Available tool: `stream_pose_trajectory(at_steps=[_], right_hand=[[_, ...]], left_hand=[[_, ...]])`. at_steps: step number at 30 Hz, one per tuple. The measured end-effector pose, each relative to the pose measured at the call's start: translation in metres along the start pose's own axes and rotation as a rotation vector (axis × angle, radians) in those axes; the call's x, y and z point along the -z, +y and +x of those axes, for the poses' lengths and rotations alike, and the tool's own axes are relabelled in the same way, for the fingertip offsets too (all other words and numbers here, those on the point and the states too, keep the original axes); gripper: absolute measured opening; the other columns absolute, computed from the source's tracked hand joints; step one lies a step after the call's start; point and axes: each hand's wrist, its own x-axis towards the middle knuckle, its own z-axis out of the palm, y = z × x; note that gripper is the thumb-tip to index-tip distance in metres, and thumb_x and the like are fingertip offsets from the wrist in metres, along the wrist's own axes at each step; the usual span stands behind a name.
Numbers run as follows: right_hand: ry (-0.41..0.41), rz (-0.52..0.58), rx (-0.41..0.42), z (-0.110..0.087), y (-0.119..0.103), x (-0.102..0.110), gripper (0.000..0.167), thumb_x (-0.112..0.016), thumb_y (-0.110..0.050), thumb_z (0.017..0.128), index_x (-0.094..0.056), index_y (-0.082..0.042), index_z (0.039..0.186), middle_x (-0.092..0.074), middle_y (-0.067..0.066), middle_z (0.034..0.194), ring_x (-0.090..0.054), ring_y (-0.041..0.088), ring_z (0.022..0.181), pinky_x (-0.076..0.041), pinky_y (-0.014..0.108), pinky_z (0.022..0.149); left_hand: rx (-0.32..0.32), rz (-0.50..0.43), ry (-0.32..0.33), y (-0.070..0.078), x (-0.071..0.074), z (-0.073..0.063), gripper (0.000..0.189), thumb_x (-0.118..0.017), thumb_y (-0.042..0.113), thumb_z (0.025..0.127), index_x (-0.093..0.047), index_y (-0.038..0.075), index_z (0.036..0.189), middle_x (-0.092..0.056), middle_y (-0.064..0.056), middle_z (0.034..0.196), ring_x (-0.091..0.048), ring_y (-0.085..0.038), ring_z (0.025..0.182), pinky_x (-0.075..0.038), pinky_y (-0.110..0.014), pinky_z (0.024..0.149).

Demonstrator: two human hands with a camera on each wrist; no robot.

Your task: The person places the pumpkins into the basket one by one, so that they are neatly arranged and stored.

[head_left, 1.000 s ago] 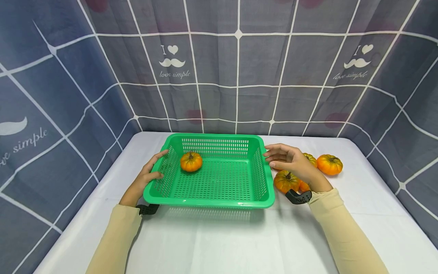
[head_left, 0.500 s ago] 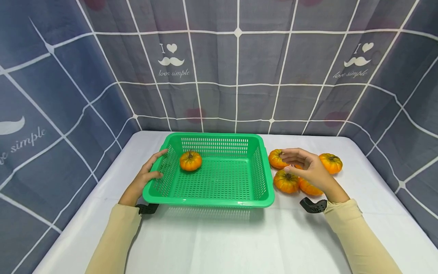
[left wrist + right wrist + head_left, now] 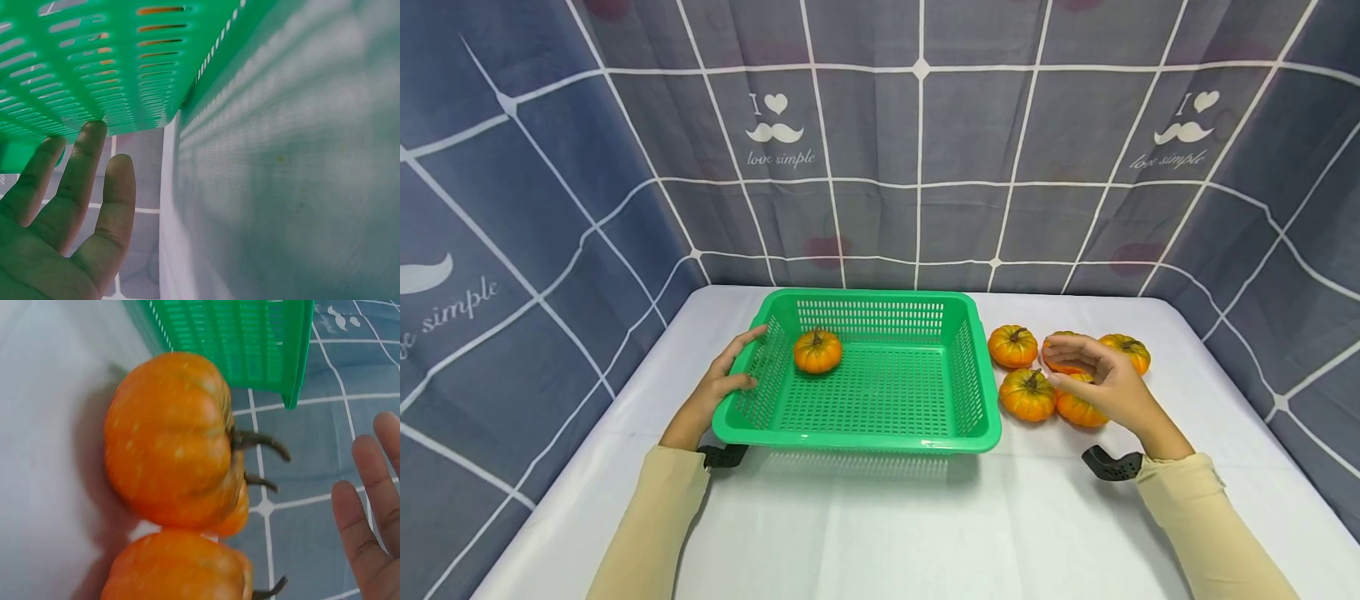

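My left hand (image 3: 718,387) rests at the left side of the green plastic basket (image 3: 865,442), thumb and index finger over its rim. In the left wrist view, loosely extended fingers (image 3: 115,200) lie against or near the outside of the slotted wall. One small orange pumpkin (image 3: 817,351) sits inside the basket, toward the left. My right hand (image 3: 1105,383), fingers relaxed and holding nothing, hovers over the pumpkins to the basket's right. A near-left pumpkin (image 3: 1027,395) and a far-left pumpkin (image 3: 1013,346) show fully. Another pumpkin (image 3: 1078,408) is partly hidden under the hand.
A far-right pumpkin (image 3: 1127,352) stands beyond my right hand, and one more pumpkin (image 3: 1060,343) is partly behind its fingers. A white cloth (image 3: 880,533) covers the table. Grey checked curtains (image 3: 880,217) enclose the back and sides.
My right hand has moved from the basket's right rim rightward, over the pumpkins, uncovering the two nearest the basket. My left hand and the basket stay in place.
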Motion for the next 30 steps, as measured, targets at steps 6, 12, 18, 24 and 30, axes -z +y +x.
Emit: stream_pose_trajectory(at_steps=[6,12,18,24,30], right_hand=[[0.064,-0.064,0.015,-0.010,0.008,0.011,0.049,-0.069,0.026,0.087,-0.066,0.012,0.134,-0.076,-0.011,0.119,-0.070,0.004,0.110,-0.050,0.015,0.099],[0.142,-0.036,0.007,-0.019,0.018,0.020,0.045,-0.066,0.026,0.090,-0.062,0.018,0.134,-0.076,-0.010,0.119,-0.070,0.006,0.111,-0.050,0.014,0.099],[0.201,0.082,-0.011,-0.028,0.031,0.031,0.043,-0.063,0.024,0.093,-0.064,0.016,0.135,-0.078,-0.001,0.119,-0.072,0.009,0.110,-0.053,0.014,0.093],[0.203,0.075,-0.095,-0.038,0.043,0.042,0.041,-0.065,0.018,0.096,-0.066,0.009,0.136,-0.078,-0.003,0.122,-0.071,0.006,0.110,-0.051,0.012,0.093],[0.150,0.072,-0.190,-0.047,0.053,0.050,0.040,-0.065,0.012,0.100,-0.068,0.000,0.139,-0.078,-0.006,0.121,-0.071,0.004,0.109,-0.052,0.012,0.091]], left_hand=[[0.003,-0.009,-0.003,0.000,0.000,0.001,0.091,-0.052,-0.001,0.082,-0.028,0.001,0.169,-0.009,-0.018,0.180,-0.002,-0.046,0.163,-0.017,-0.073,0.114],[0.001,-0.003,-0.001,-0.001,0.000,0.001,0.090,-0.052,-0.001,0.082,-0.028,0.001,0.169,-0.010,-0.018,0.180,-0.005,-0.044,0.163,-0.023,-0.067,0.111],[0.012,-0.011,-0.003,-0.001,0.000,0.000,0.089,-0.052,-0.001,0.083,-0.028,0.002,0.169,-0.010,-0.018,0.180,-0.015,-0.042,0.158,-0.028,-0.053,0.106],[0.004,-0.014,-0.001,-0.001,-0.001,0.001,0.089,-0.051,-0.001,0.082,-0.029,0.001,0.168,-0.011,-0.020,0.180,-0.017,-0.043,0.157,-0.029,-0.052,0.107],[0.011,-0.011,-0.004,-0.001,0.000,0.000,0.089,-0.051,-0.001,0.083,-0.028,0.002,0.169,-0.012,-0.018,0.180,-0.024,-0.038,0.151,-0.035,-0.035,0.101]])
